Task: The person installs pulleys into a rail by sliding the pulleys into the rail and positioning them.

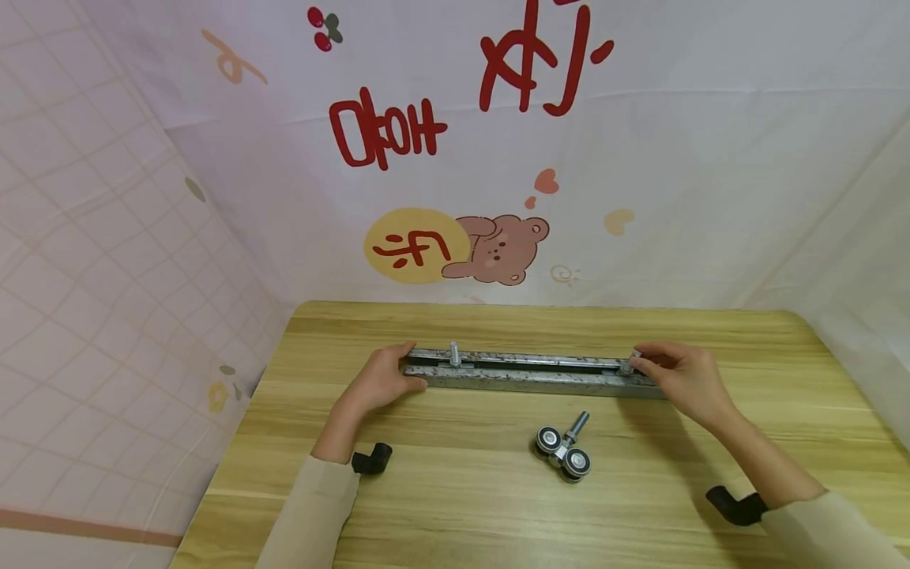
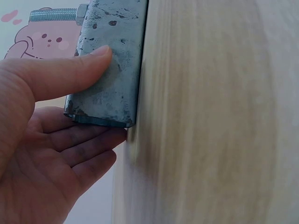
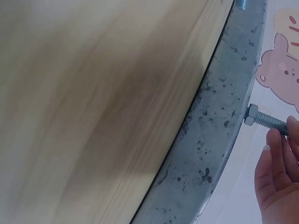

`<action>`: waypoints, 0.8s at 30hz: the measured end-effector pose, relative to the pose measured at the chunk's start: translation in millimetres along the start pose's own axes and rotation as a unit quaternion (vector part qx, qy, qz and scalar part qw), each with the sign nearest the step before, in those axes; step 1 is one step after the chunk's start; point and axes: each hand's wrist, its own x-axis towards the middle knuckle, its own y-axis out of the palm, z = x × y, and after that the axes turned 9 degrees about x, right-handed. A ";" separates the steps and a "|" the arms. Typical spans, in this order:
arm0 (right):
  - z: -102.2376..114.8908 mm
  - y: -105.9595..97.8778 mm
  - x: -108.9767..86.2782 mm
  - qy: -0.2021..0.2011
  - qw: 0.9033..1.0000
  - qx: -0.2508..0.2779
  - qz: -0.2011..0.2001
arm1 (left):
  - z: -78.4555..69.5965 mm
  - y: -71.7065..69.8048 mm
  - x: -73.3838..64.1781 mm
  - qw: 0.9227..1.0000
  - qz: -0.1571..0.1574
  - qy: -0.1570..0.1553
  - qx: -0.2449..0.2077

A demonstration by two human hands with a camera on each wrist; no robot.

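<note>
A speckled grey metal rail (image 1: 526, 382) lies across the table, its slot facing up. My left hand (image 1: 385, 378) grips its left end; in the left wrist view the thumb (image 2: 96, 63) presses one side, while the fingers lie behind and below the end. One threaded bolt (image 1: 454, 354) stands up from the slot near that end. At the right end my right hand (image 1: 691, 381) pinches a second bolt (image 3: 268, 121) by its upper part, above the nut. Whatever these bolts are fixed to inside the rail is mostly hidden.
A roller carriage (image 1: 563, 454) with several wheels and a bolt lies on the wooden table (image 1: 469, 506) in front of the rail. One black elbow-shaped piece (image 1: 373, 459) is beside the left forearm, another (image 1: 736, 506) beside the right. A printed cloth (image 1: 626, 158) hangs behind.
</note>
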 end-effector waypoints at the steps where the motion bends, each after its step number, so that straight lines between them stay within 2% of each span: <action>1: 0.6 0.6 0.0 0.000 1.000 0.001 0.001 | 0.0 0.3 0.2 1.000 0.000 0.000 0.000; 15: 7.0 12.1 3.8 0.003 1.000 0.017 0.020 | 2.1 -0.4 -0.5 1.000 -0.004 0.006 0.001; 24: 12.7 20.9 6.0 0.002 1.000 0.024 0.015 | 1.3 -0.9 -0.5 1.000 -0.002 0.003 -0.003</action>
